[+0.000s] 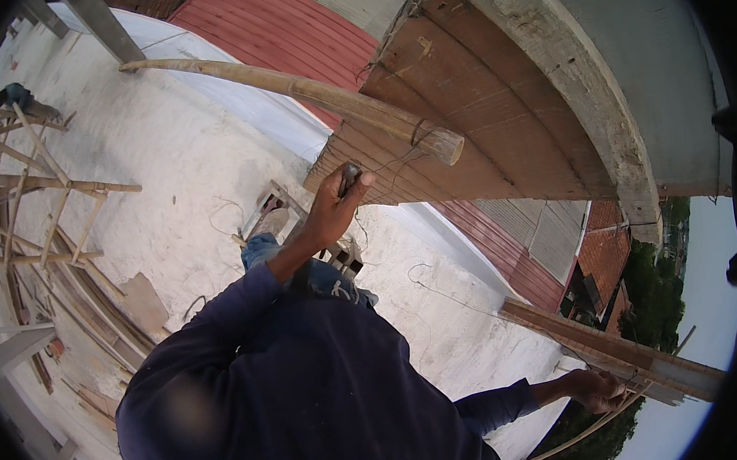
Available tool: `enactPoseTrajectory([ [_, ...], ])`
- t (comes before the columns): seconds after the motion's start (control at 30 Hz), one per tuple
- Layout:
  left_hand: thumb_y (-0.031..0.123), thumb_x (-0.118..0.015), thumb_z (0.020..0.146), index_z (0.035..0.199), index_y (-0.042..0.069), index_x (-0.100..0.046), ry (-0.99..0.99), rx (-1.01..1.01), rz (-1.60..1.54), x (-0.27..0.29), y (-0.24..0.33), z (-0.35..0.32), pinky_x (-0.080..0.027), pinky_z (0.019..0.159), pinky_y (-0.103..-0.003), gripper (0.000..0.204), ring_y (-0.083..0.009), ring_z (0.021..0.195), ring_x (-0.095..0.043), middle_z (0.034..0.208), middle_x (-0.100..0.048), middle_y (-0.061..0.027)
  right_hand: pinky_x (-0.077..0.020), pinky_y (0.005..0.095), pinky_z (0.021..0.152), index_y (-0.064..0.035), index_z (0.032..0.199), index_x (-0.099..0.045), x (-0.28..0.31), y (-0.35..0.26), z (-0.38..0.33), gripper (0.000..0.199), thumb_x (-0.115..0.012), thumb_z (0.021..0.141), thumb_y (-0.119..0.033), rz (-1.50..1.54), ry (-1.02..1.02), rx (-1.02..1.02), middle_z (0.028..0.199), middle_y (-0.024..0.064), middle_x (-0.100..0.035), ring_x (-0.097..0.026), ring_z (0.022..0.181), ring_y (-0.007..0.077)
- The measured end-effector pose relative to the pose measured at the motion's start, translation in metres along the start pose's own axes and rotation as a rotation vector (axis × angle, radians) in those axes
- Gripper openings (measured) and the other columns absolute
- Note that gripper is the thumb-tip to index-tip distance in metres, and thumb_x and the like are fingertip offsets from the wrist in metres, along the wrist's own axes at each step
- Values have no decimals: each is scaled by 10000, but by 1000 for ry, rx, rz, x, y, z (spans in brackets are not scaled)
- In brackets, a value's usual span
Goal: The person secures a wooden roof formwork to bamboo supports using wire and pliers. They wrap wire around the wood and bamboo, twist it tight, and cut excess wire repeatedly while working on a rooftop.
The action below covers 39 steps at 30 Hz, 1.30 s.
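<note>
My left hand [331, 213] is raised in front of my chest, its fingers closed round a dark, rounded metal tool [349, 178] whose kind I cannot make out. Thin wire [394, 161] runs between that hand and the end of a bamboo pole [351, 103], where a loop of it circles the pole. Stretched far out to the right, my right hand [596, 389] has its fingers curled at the underside of a wooden beam [607, 346]. What those fingers hold is too small to tell. A thin bent stick [583, 433] passes just below them.
Overhead at right is a brown panel [479, 102] edged by a curved concrete beam [578, 53]. Bamboo scaffolding [42, 201] stands at left on the pale concrete floor [184, 157]. Below my feet are wooden planks [285, 197]. Red metal roofing [286, 31] lies beyond the white ledge.
</note>
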<state>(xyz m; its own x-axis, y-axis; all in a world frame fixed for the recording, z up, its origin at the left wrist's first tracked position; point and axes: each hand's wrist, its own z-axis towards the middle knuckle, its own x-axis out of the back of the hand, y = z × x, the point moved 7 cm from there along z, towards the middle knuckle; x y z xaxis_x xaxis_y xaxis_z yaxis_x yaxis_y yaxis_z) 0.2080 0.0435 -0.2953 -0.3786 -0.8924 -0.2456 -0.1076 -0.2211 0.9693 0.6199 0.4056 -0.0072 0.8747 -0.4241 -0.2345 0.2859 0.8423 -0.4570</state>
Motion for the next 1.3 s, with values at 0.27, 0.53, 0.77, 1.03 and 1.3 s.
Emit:
enactPoseTrajectory([
  [0.27,373,-544,1087,981,105,-489,-447,-117,-295,-63,55,-6,-320,615,-243,294,-50,685,-333,770,-377,67,-331,287,493,-16,943,-536,38,3,-56,120,-580,958,-126,-31,23,-185,643,0,-396,-351,546,131],
  [0.53,300,-489,1112,993,112,-476,-644,20,-198,-96,-34,-41,-340,706,-258,223,-60,767,-346,838,-384,52,-286,293,484,13,1004,-537,50,1,-89,160,-598,994,-134,-29,-17,-365,624,-5,-363,-306,522,124],
  [0.77,271,-474,1116,980,110,-453,-630,2,-96,-82,-93,-53,-353,758,-278,212,-96,795,-375,880,-411,14,-265,277,494,-25,993,-531,52,2,-106,156,-577,1028,-170,-55,-78,-436,618,6,-404,-303,548,110],
  [1.03,190,-562,1073,1097,59,-515,-849,30,232,-91,-119,-80,-447,994,-369,141,-217,1117,-584,1128,-604,-100,-298,253,485,10,1008,-548,46,-40,-73,171,-624,1025,-142,82,-28,-273,620,-5,-396,-331,528,100],
  [1.3,176,-610,1038,1172,70,-518,-925,-55,205,-89,-118,-88,-413,1101,-426,194,-296,1350,-520,1332,-594,-162,-375,255,520,58,1028,-645,-33,-81,-13,272,-571,1047,-203,-182,-268,62,674,33,-544,-428,544,112],
])
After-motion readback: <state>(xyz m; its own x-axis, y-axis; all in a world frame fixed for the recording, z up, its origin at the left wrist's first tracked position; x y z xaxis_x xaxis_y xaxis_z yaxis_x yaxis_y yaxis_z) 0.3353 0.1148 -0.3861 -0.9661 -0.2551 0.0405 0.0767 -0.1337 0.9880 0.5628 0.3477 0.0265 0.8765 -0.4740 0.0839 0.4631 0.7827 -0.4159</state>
